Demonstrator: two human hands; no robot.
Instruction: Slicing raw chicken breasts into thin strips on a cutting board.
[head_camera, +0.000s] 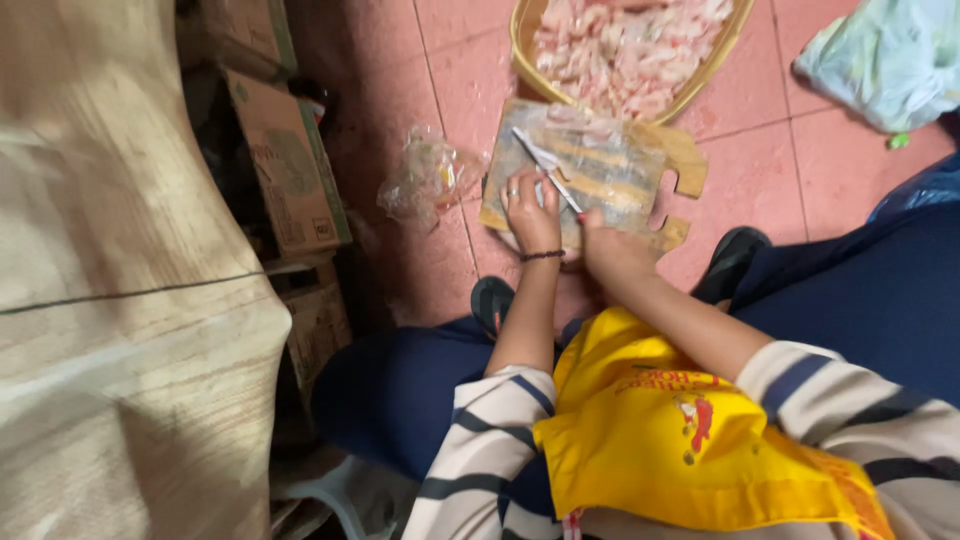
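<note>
Here, a knife (545, 168) is gripped by the right hand (612, 250); its blade is angled beyond the fingers. The wooden board (640, 165) is pressed by the left hand (533, 215), fingers spread flat; a basket of meat (528, 50) is set just past it.

A board (600, 165) lies on the floor (780, 170) before the person's knees. A knife (545, 168) lies slantwise over its left half. The left hand (532, 212) rests on the board's near left corner; the right hand (612, 250) sits at its near edge, just right of the left. A basket (528, 50) of meat (625, 45) touches the board's far edge. A crumpled wrapper (428, 178) lies left of the board, boxes (290, 165) farther left. A bag (885, 55) lies well right of the basket.
</note>
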